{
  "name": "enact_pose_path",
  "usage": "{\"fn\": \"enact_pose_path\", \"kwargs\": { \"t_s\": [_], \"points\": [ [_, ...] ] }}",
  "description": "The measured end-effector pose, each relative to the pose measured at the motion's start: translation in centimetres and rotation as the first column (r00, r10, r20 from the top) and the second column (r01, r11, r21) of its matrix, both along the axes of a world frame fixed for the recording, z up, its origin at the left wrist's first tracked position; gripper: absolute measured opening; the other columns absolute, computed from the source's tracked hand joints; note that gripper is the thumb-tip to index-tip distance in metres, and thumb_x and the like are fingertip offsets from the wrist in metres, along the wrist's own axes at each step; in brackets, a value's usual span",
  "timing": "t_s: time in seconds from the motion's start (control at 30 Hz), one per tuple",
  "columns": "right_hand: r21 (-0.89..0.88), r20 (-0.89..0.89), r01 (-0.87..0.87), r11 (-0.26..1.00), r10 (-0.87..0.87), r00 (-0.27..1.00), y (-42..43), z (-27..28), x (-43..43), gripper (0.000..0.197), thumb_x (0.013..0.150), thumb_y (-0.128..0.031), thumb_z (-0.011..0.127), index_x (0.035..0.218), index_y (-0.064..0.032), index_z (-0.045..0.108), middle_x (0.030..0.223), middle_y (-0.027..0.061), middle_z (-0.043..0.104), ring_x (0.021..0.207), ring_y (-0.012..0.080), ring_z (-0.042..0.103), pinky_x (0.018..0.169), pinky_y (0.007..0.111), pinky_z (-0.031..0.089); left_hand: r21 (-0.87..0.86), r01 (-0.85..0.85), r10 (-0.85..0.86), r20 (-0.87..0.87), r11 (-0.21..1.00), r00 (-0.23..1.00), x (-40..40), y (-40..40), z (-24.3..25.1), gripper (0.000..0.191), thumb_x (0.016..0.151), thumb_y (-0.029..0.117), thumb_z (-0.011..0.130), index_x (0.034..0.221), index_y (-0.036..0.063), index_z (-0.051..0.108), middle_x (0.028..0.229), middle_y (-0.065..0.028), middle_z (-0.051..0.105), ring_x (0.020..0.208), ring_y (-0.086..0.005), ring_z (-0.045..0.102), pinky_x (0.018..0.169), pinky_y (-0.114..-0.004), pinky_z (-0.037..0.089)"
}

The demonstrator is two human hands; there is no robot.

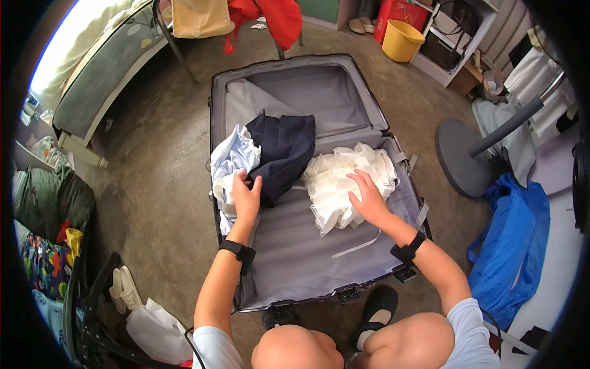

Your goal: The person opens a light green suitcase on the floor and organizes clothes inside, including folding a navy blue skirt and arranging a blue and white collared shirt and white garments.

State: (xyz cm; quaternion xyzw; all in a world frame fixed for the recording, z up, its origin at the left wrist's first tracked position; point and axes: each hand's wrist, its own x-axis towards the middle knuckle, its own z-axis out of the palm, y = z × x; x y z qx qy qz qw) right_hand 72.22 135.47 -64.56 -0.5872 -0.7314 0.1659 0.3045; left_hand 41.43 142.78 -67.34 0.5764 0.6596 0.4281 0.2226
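Note:
An open suitcase (295, 258) with a grey lining lies on the floor before me. At its left edge, my left hand (245, 196) is on a light blue and white garment (234, 154), thumb and fingers apart; whether it grips the cloth is hard to tell. Beside that garment a dark navy cloth garment (286, 152) lies across the hinge line. My right hand (368, 198) rests with spread fingers at a white ruffled garment (334, 184) in the near half. A pale strap (357, 249) lies loose on the lining near it.
A round grey stand base (461, 159) and a blue bag (511, 253) are at the right. A yellow bin (402, 41) stands beyond the suitcase. Pale slippers (125, 289) and a white plastic bag (159, 330) lie at the lower left. A chair leg (177, 50) stands beyond the lid.

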Motion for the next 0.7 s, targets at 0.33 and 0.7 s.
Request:
{"fn": "enact_pose_path", "kwargs": {
  "t_s": [0.33,0.7],
  "points": [
    [-0.025,-0.145,-0.114,0.993,0.109,0.983,-1.3,1.6,-2.3,0.040,0.078,-0.009,0.056,0.116,-0.0038,0.047,0.118,0.0183,0.045,0.105,0.0340,0.050,0.090,0.037,0.041,0.033,-0.213,0.170,0.488,0.976,0.856,-1.5,-1.5,0.6,0.020,0.081,0.013,0.067,0.072,0.0045,0.051,0.066,-0.0001,0.054,0.059,-0.0055,0.046,0.056,-0.022,0.039],
    [-0.566,-0.796,-0.618,0.545,-0.555,0.241,-2.5,4.6,-8.1,0.055,0.089,-0.029,0.055,0.131,-0.0065,0.029,0.120,0.0088,0.047,0.105,0.0192,0.053,0.088,0.034,0.044,-0.127,0.460,-0.163,0.826,0.879,0.540,3.5,-11.9,5.5,0.022,0.082,0.006,0.063,0.071,0.0087,0.043,0.063,0.0015,0.052,0.059,-0.0049,0.051,0.060,-0.019,0.044]
  ]
}}
